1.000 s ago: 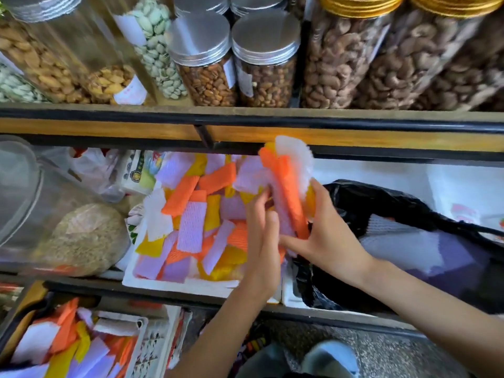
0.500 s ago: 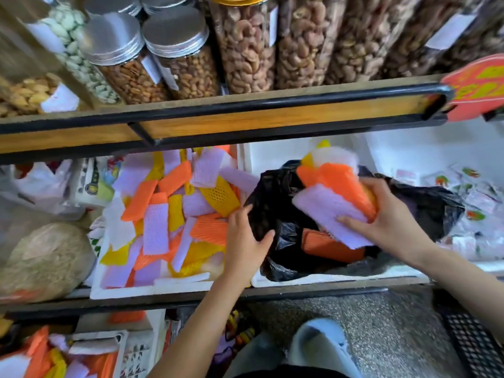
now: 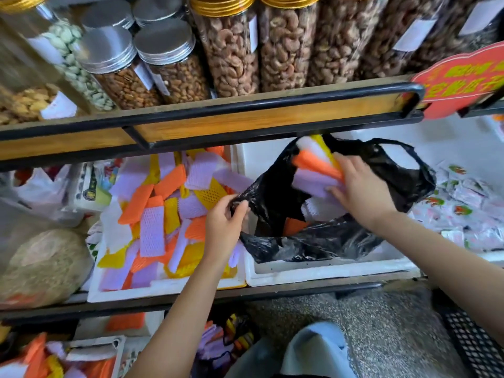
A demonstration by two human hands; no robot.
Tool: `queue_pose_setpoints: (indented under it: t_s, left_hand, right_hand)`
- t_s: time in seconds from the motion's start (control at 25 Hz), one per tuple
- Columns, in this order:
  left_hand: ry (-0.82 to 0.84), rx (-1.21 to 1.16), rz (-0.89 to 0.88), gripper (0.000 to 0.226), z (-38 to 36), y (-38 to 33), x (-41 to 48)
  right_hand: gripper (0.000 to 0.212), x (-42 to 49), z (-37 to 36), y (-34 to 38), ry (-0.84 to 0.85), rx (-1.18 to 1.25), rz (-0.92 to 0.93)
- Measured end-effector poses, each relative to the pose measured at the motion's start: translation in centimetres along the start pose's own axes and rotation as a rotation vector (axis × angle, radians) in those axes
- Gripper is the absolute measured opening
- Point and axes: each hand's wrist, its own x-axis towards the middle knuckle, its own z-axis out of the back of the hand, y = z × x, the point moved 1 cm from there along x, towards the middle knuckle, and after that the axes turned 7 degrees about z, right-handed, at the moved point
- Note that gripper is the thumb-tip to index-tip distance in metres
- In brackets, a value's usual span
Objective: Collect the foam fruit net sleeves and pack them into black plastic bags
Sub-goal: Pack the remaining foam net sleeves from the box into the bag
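Black bag [image 3: 341, 238]: thin plastic with loop handles, lying crumpled in the right white foam box [image 3: 313, 272] on the middle shelf; mouth pulled open toward the camera.
Left hand [image 3: 223, 222]: fingers and thumb curled, pinching the bag's rim at its left edge, just above the seam between the two boxes.
Right hand [image 3: 360, 192]: fingers wrapped over a bundle of sleeves [image 3: 313, 173], held at the bag's mouth; the near end of the bundle sits inside the opening.
Bundle make-up: orange on top, purple beneath, white and yellow ends sticking up at the back under the shelf rail [image 3: 245, 115].
Inside the bag: a white sleeve [image 3: 313, 211] and an orange sleeve [image 3: 294, 226] show below the bundle.
Left foam box [image 3: 163, 289]: touching the right box, holding a pile of loose sleeves [image 3: 152, 230] in purple, orange, yellow and white, lying flat and overlapping.
Upper shelf: clear jars of nuts [image 3: 231, 50] with gold and silver lids, standing in a row.
Right of the bag: small printed packets [image 3: 469, 203] on a white surface; a red sign [image 3: 463, 77] hangs at the end of the rail.
Far left, middle shelf: a round beige lump [image 3: 46, 266] behind clear plastic; contents cannot be told.
Bottom left: more sleeves [image 3: 35, 358] in a white crate on the lower level.
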Motion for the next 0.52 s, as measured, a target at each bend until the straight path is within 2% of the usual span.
queue_pose_setpoints:
  t_s: [0.08, 0.16, 0.24, 0.32, 0.36, 0.4, 0.52]
  left_hand:
    - [-0.031, -0.053, 0.028, 0.012, 0.3, 0.0, -0.1]
    - [-0.054, -0.085, 0.064, 0.011, 0.5, 0.0, -0.6]
    - [-0.045, -0.095, 0.090, 0.012, 0.6, 0.2, -1.2]
    - [0.017, -0.128, 0.109, 0.011, 0.9, 0.4, -1.8]
    - [0.063, -0.140, 0.108, 0.010, 1.1, 0.4, -2.1]
    - [0.101, -0.133, 0.097, 0.012, 1.5, 0.6, -2.3]
    - [0.059, -0.038, 0.031, 0.016, 3.8, 2.2, -2.4]
  right_hand:
    - [0.063, -0.7, -2.1, 1.2, 0.130, 0.019, 0.130]
    - [0.062, -1.3, -4.0, 1.8, 0.370, -0.060, 0.185]
    - [0.057, -1.4, -4.9, 2.1, 0.629, -0.124, 0.134]
    - [0.055, -1.4, -5.1, 2.9, 0.750, -0.140, 0.096]
    - [0.054, -1.3, -4.8, 3.6, 0.737, -0.138, 0.101]
    - [0.050, -1.1, -4.4, 4.5, 0.647, -0.087, 0.121]
    - [0.029, -0.8, -2.3, 9.5, 0.164, 0.314, 0.307]
